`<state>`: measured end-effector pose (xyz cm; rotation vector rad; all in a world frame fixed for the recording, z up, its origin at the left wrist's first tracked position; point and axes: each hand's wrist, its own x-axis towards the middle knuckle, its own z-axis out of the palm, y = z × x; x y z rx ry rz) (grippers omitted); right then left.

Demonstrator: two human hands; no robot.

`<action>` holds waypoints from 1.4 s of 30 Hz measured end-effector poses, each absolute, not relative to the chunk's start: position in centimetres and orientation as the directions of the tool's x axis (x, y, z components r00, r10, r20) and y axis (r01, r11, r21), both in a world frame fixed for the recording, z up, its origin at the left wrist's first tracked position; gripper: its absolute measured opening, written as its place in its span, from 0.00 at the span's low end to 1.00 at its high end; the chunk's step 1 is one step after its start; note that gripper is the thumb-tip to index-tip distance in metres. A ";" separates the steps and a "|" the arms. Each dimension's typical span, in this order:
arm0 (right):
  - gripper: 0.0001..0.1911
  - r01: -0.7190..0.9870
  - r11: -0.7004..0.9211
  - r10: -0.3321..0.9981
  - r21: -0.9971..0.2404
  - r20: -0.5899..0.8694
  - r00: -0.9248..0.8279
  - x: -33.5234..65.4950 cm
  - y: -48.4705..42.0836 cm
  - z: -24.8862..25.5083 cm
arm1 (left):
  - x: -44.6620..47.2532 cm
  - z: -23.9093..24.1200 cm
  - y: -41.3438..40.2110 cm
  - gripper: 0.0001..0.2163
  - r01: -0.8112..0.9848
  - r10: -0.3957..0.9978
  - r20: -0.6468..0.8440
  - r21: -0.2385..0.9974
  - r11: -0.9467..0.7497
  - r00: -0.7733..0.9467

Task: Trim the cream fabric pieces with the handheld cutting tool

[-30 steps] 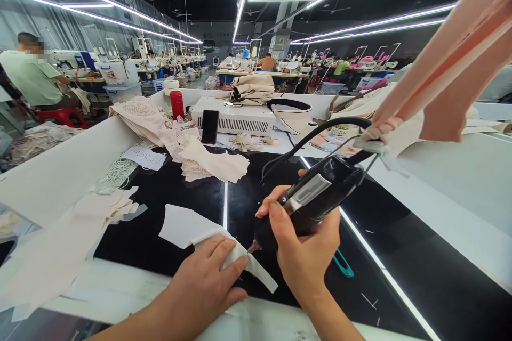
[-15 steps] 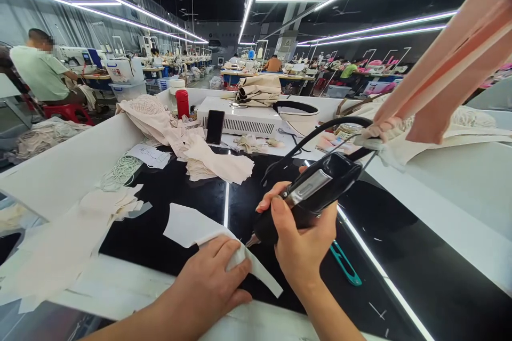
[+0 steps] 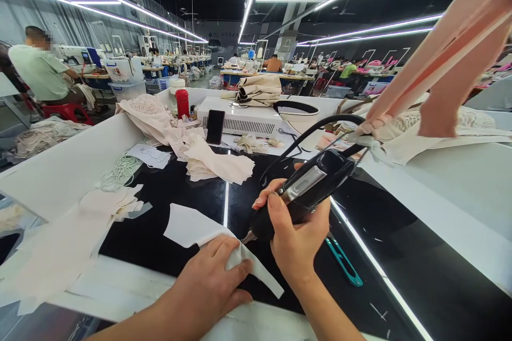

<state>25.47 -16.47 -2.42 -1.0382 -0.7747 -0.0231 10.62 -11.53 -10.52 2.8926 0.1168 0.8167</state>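
My right hand (image 3: 294, 234) is closed around a black corded hand tool (image 3: 308, 186), its metal tip pointing down at the folded edge of a white fabric piece (image 3: 188, 226). That piece lies on the black worktop (image 3: 400, 256). My left hand (image 3: 208, 282) rests flat on the fabric's near end, fingers stretched out and pressing it down beside the tool tip. The tool's black cable (image 3: 316, 130) arcs up behind it toward a pink strap (image 3: 444, 58) hanging from the upper right.
A teal thread snip (image 3: 344, 262) lies right of my right hand. Cut fabric stacks (image 3: 108, 202) sit at left, more cloth (image 3: 216, 162), a phone (image 3: 215, 126), a red bottle (image 3: 182, 103) and a white box (image 3: 244, 117) behind. A seated person (image 3: 40, 74) works at far left.
The tool and my right hand have shifted slightly left and up along the fabric's folded edge. My left hand stays pressed on the fabric.
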 end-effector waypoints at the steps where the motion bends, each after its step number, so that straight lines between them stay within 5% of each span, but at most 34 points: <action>1: 0.14 0.367 0.523 0.335 -0.769 0.582 0.741 25.4 -16.4 -2.4 | 10.6 -10.5 -11.6 0.23 0.036 0.111 0.515 0.153 -0.988 0.850; 10: 0.14 0.411 0.504 0.348 -0.760 0.614 0.709 26.6 -15.6 -2.5 | 9.9 -8.1 -9.4 0.15 -0.026 0.080 0.373 0.270 -0.962 0.925; 18: 0.14 0.429 0.494 0.299 -0.756 0.612 0.732 27.8 -16.3 -1.4 | 11.0 -7.7 -6.3 0.23 0.017 0.067 0.253 0.197 -0.980 0.965; 28: 0.13 0.393 0.469 0.341 -0.791 0.572 0.746 27.0 -19.0 -1.6 | 13.2 -6.6 -7.1 0.08 0.192 0.216 0.234 0.125 -0.974 0.948; 34: 0.13 0.425 0.438 0.331 -0.792 0.582 0.743 26.9 -19.2 -1.5 | 12.1 -7.1 -6.7 0.08 -0.022 0.026 0.372 0.123 -0.992 0.928; 38: 0.12 0.449 0.403 0.326 -0.798 0.583 0.744 26.9 -19.3 -1.7 | 12.0 -7.4 -6.4 0.09 -0.132 -0.102 0.331 0.071 -0.989 0.938; 42: 0.12 0.449 0.396 0.337 -0.801 0.582 0.740 26.8 -19.5 -1.9 | 12.6 -7.5 -6.1 0.11 -0.100 -0.076 0.256 0.081 -0.992 0.964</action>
